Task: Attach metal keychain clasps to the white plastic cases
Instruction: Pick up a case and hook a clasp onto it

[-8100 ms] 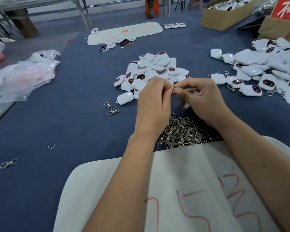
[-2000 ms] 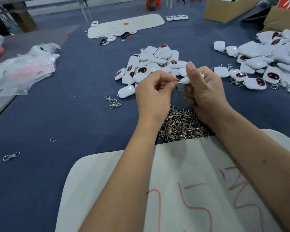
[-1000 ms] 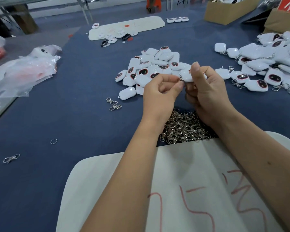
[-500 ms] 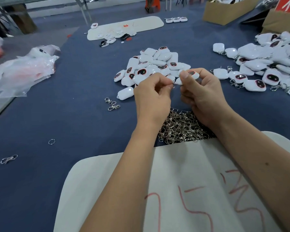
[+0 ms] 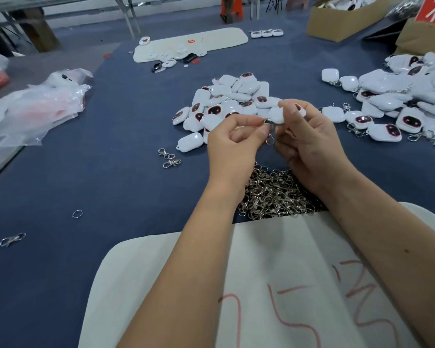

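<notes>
A white plastic case [image 5: 279, 116] is gripped by the right hand [image 5: 309, 144] above the pile of clasps [image 5: 274, 194] on the blue tabletop [image 5: 111, 172]. The left hand [image 5: 232, 146] pinches a metal clasp [image 5: 269, 133] at the case's left end. Behind them lies a heap of cases [image 5: 226, 101].

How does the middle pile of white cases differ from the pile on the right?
The middle pile lies straight beyond the hands; the right pile spreads to the picture's right edge. Cases in the right pile show metal clasps hanging from them; none show on the middle pile's cases. The right pile looks bigger. Both hold white cases, some with dark, red-rimmed faces up.
</notes>
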Tool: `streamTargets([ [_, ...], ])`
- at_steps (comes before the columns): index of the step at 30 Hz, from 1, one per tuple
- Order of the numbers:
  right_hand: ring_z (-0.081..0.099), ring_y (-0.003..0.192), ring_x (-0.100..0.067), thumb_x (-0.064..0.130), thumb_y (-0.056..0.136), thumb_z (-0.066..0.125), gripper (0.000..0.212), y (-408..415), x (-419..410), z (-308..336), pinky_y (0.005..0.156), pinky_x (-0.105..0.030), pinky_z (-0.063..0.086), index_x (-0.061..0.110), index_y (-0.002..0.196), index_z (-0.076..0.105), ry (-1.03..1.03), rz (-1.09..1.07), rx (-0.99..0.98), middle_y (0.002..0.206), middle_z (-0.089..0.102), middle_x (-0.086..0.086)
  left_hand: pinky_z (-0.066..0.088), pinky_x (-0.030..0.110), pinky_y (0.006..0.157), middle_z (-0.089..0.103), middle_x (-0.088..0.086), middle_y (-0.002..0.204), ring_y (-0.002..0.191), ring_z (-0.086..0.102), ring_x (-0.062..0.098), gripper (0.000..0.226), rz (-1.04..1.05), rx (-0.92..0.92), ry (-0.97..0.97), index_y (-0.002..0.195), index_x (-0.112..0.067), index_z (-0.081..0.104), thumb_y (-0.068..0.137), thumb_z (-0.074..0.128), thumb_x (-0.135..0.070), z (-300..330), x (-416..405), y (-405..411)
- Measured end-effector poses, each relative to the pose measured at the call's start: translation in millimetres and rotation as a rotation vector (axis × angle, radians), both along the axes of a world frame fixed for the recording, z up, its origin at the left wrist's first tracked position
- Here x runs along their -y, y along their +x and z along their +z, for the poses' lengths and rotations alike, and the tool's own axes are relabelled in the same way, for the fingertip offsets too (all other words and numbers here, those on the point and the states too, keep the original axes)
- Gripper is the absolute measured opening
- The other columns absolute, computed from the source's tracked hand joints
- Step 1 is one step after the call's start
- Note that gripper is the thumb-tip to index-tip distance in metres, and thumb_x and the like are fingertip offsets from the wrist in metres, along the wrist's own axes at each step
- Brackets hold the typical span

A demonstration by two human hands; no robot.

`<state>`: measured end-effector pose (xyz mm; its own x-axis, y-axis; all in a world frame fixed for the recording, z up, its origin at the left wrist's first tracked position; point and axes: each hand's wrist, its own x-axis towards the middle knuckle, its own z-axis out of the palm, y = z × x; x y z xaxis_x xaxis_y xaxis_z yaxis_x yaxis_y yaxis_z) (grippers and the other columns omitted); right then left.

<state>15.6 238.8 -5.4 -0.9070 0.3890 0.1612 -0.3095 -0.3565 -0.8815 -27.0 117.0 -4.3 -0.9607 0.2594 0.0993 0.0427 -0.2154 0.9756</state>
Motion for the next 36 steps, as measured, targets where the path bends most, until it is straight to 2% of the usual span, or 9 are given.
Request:
streamTargets([
  [5, 0.04, 0.049, -0.005, 0.033, 0.093, 0.066, 0.023, -1, 0, -2, 0.046, -0.018, 0.033, 0.014, 0.105, 0.061, 0.007, 0.033, -0.013, 0.066, 0.063, 0.0, 0.049, 0.021, 0.067, 0.068, -0.004, 0.065, 0.062, 0.058, 0.008, 0.017, 0.049, 0.092, 0.107, 0.083, -0.013, 0.074, 0.087, 0.075, 0.004, 2, -2, 1],
  [8, 0.04, 0.049, -0.007, 0.029, 0.098, 0.066, 0.016, -1, 0, -3, 0.046, -0.019, 0.032, 0.015, 0.102, 0.061, 0.03, 0.006, 0.016, 0.064, 0.062, -0.001, 0.05, 0.02, 0.064, 0.068, -0.004, 0.067, 0.062, 0.059, 0.007, 0.018, 0.102, -0.073, -0.019, 0.082, -0.011, 0.074, 0.086, 0.072, 0.006, 0, 0, -1],
  [12, 0.035, 0.05, -0.01, 0.025, 0.098, 0.067, 0.014, 0, 1, -4, 0.045, -0.021, 0.03, 0.016, 0.097, 0.058, 0.075, -0.024, 0.028, 0.058, 0.056, 0.002, 0.045, 0.029, 0.059, 0.063, -0.003, 0.065, 0.059, 0.052, 0.011, 0.022, 0.084, -0.346, -0.285, 0.078, -0.015, 0.072, 0.086, 0.068, 0.005, -2, 5, -2],
  [16, 0.043, 0.048, -0.008, 0.021, 0.098, 0.07, 0.016, 1, 4, -5, 0.045, -0.021, 0.033, 0.016, 0.095, 0.056, 0.158, -0.077, 0.035, 0.063, 0.058, -0.006, 0.056, 0.038, 0.071, 0.071, 0.0, 0.076, 0.07, 0.064, 0.021, 0.016, 0.111, -0.537, -0.466, 0.082, -0.011, 0.074, 0.087, 0.067, 0.003, -4, 10, -2],
  [19, 0.04, 0.052, -0.011, 0.028, 0.092, 0.07, 0.019, 1, 3, -2, 0.046, -0.021, 0.032, 0.015, 0.098, 0.057, 0.071, -0.042, 0.005, 0.064, 0.06, -0.004, 0.057, 0.025, 0.071, 0.074, -0.002, 0.079, 0.069, 0.066, 0.009, 0.014, 0.13, -0.308, -0.275, 0.09, -0.012, 0.077, 0.089, 0.073, 0.001, -2, 4, -2],
  [22, 0.047, 0.052, -0.005, 0.025, 0.102, 0.059, 0.013, 1, 0, -1, 0.048, -0.018, 0.033, 0.013, 0.106, 0.056, 0.002, 0.046, -0.033, 0.068, 0.062, -0.001, 0.052, 0.016, 0.067, 0.075, -0.001, 0.078, 0.069, 0.068, 0.005, 0.012, 0.05, -0.026, -0.09, 0.096, -0.014, 0.076, 0.09, 0.076, -0.004, 0, 0, 0],
  [28, 0.047, 0.05, -0.002, 0.021, 0.106, 0.054, 0.01, 0, 0, -1, 0.046, -0.016, 0.033, 0.012, 0.108, 0.057, -0.038, 0.069, -0.029, 0.067, 0.062, -0.001, 0.051, 0.02, 0.065, 0.071, -0.001, 0.07, 0.067, 0.065, 0.008, 0.014, -0.005, 0.038, 0.028, 0.084, -0.014, 0.073, 0.093, 0.072, -0.003, 4, 0, 1],
  [32, 0.044, 0.048, -0.004, 0.021, 0.105, 0.059, 0.01, -1, 1, -2, 0.045, -0.017, 0.033, 0.012, 0.103, 0.057, 0.001, 0.004, 0.007, 0.061, 0.06, 0.0, 0.057, 0.031, 0.076, 0.074, 0.009, 0.079, 0.072, 0.063, 0.013, 0.016, 0.075, -0.148, -0.183, 0.081, -0.014, 0.072, 0.091, 0.073, -0.002, 1, 1, 0],
  [36, 0.042, 0.048, -0.008, 0.029, 0.092, 0.07, 0.016, 2, 2, -1, 0.045, -0.02, 0.032, 0.016, 0.095, 0.06, 0.096, -0.016, 0.03, 0.061, 0.058, -0.002, 0.056, 0.037, 0.071, 0.07, 0.0, 0.07, 0.069, 0.064, 0.018, 0.015, 0.124, -0.399, -0.463, 0.076, -0.011, 0.071, 0.089, 0.071, -0.003, -4, 6, -3],
])
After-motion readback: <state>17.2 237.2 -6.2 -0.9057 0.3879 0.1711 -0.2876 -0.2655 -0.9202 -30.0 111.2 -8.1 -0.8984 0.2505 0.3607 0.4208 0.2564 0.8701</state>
